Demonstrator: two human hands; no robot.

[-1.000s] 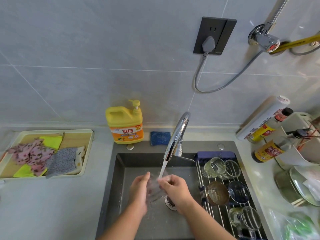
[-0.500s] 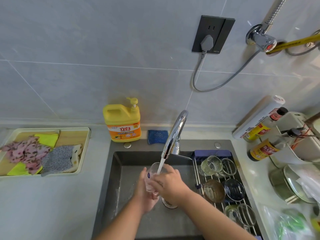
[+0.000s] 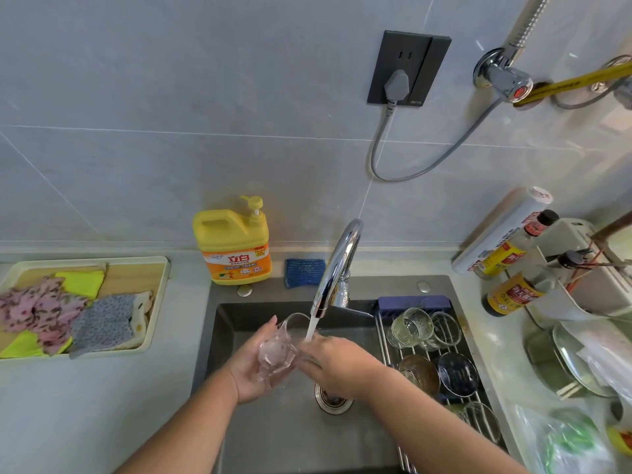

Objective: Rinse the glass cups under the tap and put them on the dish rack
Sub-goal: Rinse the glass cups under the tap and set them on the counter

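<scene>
Rinsing one glass cup (image 3: 278, 350) under the running tap (image 3: 337, 265).
My left hand (image 3: 254, 369) grips it; right hand (image 3: 337, 366) looks loosely curled alongside. Several cups already sit on the rack (image 3: 393, 357) at three o'clock.

Grey counter (image 3: 85, 398) with cloth tray (image 3: 159, 302), detergent bottle (image 3: 234, 246), blue sponge (image 3: 304, 272).

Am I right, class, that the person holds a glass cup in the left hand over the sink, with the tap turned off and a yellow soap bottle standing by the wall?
Not quite. The head view shows the tap running: a stream falls beside the glass cup in the left hand over the sink. The yellow soap bottle does stand by the wall.
</scene>
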